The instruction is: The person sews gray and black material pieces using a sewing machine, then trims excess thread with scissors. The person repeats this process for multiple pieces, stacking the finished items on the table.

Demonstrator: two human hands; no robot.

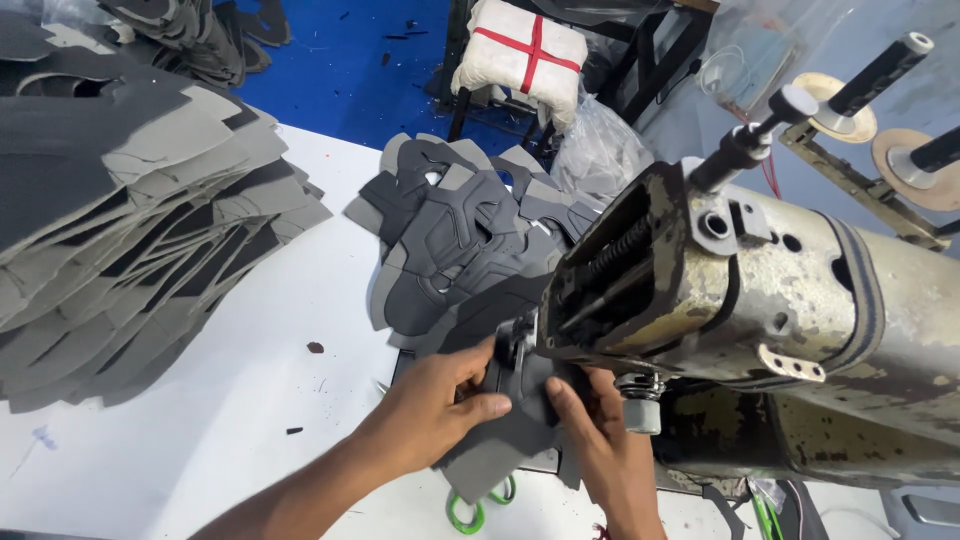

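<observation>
- We see our left hand point(435, 405) lying flat on a dark grey fabric piece point(500, 440) just in front of the sewing machine point(760, 300), fingers close together and pressed onto the cloth, the thumb stretched toward the machine's head.
- Our right hand point(600, 440) rests on the same piece on its other side, under the machine's head, fingers laid together on the cloth; whether they pinch it we cannot tell.
- The fabric piece lies on the white table point(250, 400) under the front end of the sewing machine, between our two hands, its near edge hanging toward us.
- A pile of cut grey pieces point(460, 240) sits on the table behind the machine's head, touching the piece we handle.
- A tall stack of grey and black sheets point(130, 210) stands well to the left of the sewing machine.
- Green-handled scissors point(470, 510) peek out from below the fabric piece, nearer to us than the machine.
- A white cushion with a red cross of tape point(520, 55) sits on a stool beyond the machine.
- Two thread spindles point(880, 75) rise above the machine's body.
</observation>
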